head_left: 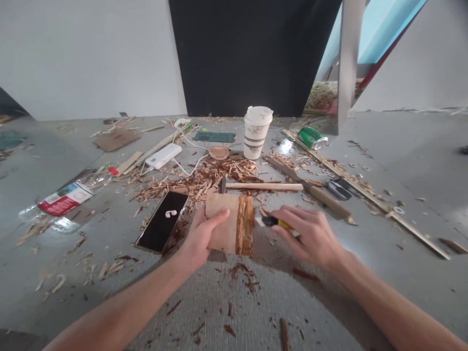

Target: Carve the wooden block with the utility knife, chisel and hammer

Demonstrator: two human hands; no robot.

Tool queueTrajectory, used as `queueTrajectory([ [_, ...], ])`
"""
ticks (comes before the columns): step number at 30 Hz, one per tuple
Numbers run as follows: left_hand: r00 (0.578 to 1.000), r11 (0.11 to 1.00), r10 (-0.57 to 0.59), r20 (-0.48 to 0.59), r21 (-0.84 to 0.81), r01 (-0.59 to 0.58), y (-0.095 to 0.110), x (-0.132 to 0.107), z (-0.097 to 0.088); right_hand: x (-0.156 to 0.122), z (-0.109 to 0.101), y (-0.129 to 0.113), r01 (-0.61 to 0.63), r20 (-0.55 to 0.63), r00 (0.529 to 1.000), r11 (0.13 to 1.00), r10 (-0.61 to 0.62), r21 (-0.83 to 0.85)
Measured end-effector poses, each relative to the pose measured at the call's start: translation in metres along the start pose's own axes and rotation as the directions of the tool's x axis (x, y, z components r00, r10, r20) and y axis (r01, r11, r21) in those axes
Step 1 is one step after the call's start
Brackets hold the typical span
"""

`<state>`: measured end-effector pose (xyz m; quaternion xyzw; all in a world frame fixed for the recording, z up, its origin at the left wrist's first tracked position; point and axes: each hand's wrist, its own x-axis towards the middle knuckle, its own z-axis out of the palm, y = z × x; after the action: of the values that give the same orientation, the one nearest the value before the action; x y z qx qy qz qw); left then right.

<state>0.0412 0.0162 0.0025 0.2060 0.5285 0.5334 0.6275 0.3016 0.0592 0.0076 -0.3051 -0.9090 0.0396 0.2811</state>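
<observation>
My left hand grips a squarish wooden board by its left side, thumb laid on top. The board's right edge is rough, flaking and darker brown. Just right of that edge, my right hand is closed around a utility knife with a black and yellow body. Its short pale blade points left at the rough strip, a small gap apart from it. Behind the board lies a hammer with a wooden handle. A dark phone with white earbuds on it rests left of my left hand.
Wood chips are heaped beyond the hammer. A lidded paper cup stands behind them, near a green can. A long thin strip and a file-like tool lie right. On the left are a power bank and plastic bottle.
</observation>
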Motion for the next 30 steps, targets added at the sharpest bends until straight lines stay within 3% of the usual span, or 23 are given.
queueTrajectory([
  [6,1.0,1.0,0.026,0.007,0.009,-0.026,-0.005,-0.001,-0.001,0.004,0.005,-0.017,0.081,0.129,0.988,0.997,-0.082,0.012],
  [11,0.997,0.998,-0.061,0.037,0.026,0.06,-0.006,-0.007,0.001,0.003,0.0,-0.003,0.098,0.007,0.995,0.985,-0.098,-0.141],
  [13,0.993,0.995,-0.086,0.08,0.063,0.081,-0.008,-0.013,0.004,0.002,-0.007,0.013,-0.056,-0.122,0.992,0.974,0.029,-0.222],
  [15,0.982,0.989,-0.123,0.144,0.1,0.109,-0.011,-0.019,0.006,0.0,-0.015,0.03,-0.3,-0.277,0.933,0.921,0.229,-0.25],
  [17,0.974,0.987,-0.138,0.179,0.103,0.12,-0.013,-0.022,0.007,-0.003,-0.021,0.041,-0.449,-0.351,0.865,0.865,0.358,-0.223],
  [20,0.979,0.993,-0.102,0.178,0.074,0.09,-0.011,-0.019,0.005,-0.004,-0.019,0.038,-0.447,-0.279,0.874,0.884,0.398,-0.138],
  [24,0.986,0.997,-0.042,0.161,0.072,0.031,-0.008,-0.012,0.001,0.004,-0.008,0.008,-0.422,-0.137,0.892,0.902,0.432,0.097],
  [27,0.981,0.997,0.021,0.191,0.07,-0.035,-0.009,-0.011,0.001,0.009,-0.003,-0.014,-0.496,0.054,0.858,0.798,0.51,0.344],
  [30,0.97,0.997,0.044,0.237,0.051,-0.058,-0.012,-0.013,0.005,0.01,0.0,-0.028,-0.555,0.215,0.825,0.676,0.523,0.486],
])
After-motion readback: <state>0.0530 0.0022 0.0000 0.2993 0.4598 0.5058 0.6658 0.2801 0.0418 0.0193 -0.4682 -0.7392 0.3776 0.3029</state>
